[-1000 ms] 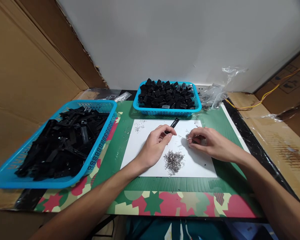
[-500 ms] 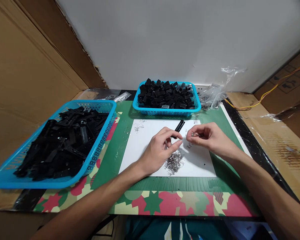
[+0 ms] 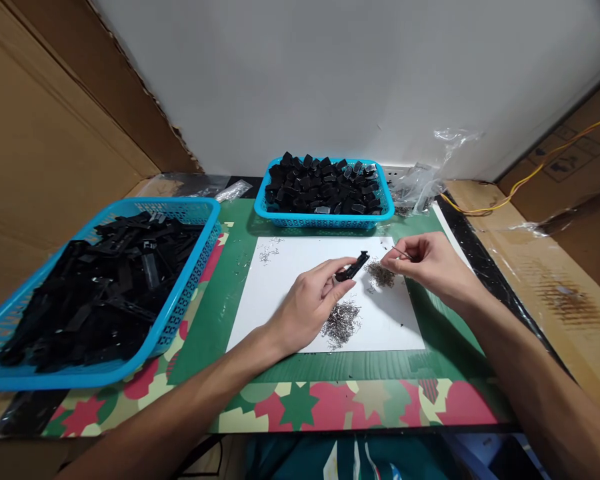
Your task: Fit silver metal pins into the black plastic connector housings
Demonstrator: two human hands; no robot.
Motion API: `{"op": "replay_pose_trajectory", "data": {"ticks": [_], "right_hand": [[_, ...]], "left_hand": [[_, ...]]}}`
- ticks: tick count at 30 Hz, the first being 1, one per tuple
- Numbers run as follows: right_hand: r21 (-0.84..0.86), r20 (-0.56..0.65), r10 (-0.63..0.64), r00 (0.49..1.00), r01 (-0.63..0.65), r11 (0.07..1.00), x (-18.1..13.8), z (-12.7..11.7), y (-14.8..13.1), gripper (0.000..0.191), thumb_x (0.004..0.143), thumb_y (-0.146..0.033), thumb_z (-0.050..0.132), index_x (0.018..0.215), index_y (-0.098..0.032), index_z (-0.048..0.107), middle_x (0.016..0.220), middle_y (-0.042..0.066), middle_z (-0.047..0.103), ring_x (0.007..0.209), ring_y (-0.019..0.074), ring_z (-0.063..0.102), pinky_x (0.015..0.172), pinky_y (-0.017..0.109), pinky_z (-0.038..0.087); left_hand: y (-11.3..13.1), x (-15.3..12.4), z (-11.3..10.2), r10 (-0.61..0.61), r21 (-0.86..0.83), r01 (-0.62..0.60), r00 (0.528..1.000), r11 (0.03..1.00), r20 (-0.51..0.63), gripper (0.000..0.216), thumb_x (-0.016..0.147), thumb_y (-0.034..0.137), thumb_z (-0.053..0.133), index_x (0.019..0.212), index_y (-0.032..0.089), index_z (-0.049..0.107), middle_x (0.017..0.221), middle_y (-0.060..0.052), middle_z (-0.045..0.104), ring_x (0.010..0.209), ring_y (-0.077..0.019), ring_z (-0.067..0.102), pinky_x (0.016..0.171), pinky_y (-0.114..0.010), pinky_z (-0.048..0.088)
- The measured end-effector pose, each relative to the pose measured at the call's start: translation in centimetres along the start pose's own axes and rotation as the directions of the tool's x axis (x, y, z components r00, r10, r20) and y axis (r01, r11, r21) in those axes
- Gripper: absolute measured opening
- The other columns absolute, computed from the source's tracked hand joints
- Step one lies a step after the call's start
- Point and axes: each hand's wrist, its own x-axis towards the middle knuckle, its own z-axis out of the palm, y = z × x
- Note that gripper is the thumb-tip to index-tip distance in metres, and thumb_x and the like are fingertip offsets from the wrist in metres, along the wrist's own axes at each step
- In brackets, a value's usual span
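Note:
My left hand (image 3: 310,300) grips a narrow black plastic piece (image 3: 355,267) between thumb and fingers, its far end raised over the white sheet (image 3: 280,287). To its right, my right hand (image 3: 423,263) is closed on a thin metal tool (image 3: 401,252) that looks like tweezers, mostly hidden by the fingers. Whether a small part is also pinched at its fingertips cannot be made out. A pile of tiny wire springs (image 3: 341,325) lies just below my left hand. Another heap of small wire parts (image 3: 381,274) sits under my right fingertips.
A blue basket (image 3: 213,230) of long black plastic parts stands at the left. Behind the sheet is a smaller blue basket (image 3: 325,220) of short black pieces. A few loose wire bits (image 3: 269,251) lie at the sheet's upper left. Clear plastic bags (image 3: 417,187) sit at the back right.
My left hand has picked the black piece up from the sheet. My right hand has moved slightly right and up, uncovering the second heap. The view has shifted a little.

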Motion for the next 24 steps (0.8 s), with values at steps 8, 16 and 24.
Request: {"op": "replay_pose_trajectory", "data": {"ticks": [8,16,24], "right_hand": [[-0.157,0.035,0.043,0.998,-0.037,0.987,0.3,1.6,0.5,0.015,0.072,-0.028,0.075,0.067,-0.015,0.072,0.059,0.003,0.065,0.054,0.0121,0.05,0.05,0.026,0.033],[-0.298,0.015,0.03,0.999,-0.025,0.954,0.4,2.8,0.7,0.012,0.072,-0.025,0.07,0.065,-0.016,0.071,0.059,0.003,0.065,0.057,0.0134,0.05,0.053,0.027,0.037],[-0.301,-0.004,0.003,1.0,-0.004,0.954,0.1,3.2,1.0,0.015,0.075,-0.027,0.07,0.065,-0.016,0.07,0.059,0.003,0.066,0.057,0.0143,0.053,0.053,0.027,0.037]], "left_hand": [[-0.3,0.1,0.2,0.154,0.149,-0.159,0.987,0.976,0.045,0.025,0.102,0.028,0.063,0.121,0.018,0.075,0.096,-0.007,0.075,0.091,-0.0216,0.068,0.087,-0.039,0.055],[-0.3,-0.1,0.2,0.241,0.217,-0.264,0.962,0.94,0.126,0.026,0.102,0.027,0.063,0.122,0.014,0.074,0.1,-0.009,0.077,0.092,-0.0226,0.068,0.081,-0.037,0.055],[-0.3,0.0,0.1,0.235,0.188,-0.252,0.966,0.949,0.109,0.024,0.102,0.024,0.062,0.12,0.014,0.075,0.1,-0.01,0.077,0.092,-0.0227,0.069,0.08,-0.037,0.055]]}}
